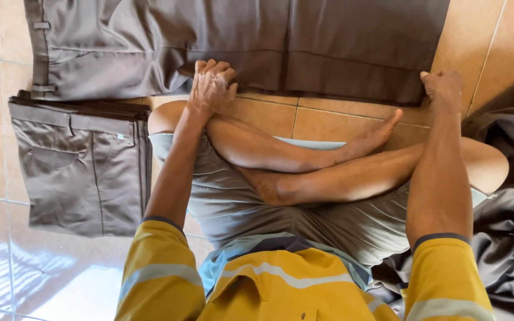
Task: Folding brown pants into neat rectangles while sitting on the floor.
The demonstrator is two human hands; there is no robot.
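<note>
I sit cross-legged on a tiled floor. A pair of grey-brown trousers (257, 41) lies spread flat in front of my legs. My left hand (212, 86) is closed on the near edge of the trousers at their middle. My right hand (444, 89) is closed on the near edge at the leg end, on the right. Both arms reach straight forward over my knees.
A stack of folded grey trousers (81, 166) lies on the floor at my left. A heap of loose dark grey garments (507, 226) sits at my right. Shiny beige floor tiles (49, 273) surround me.
</note>
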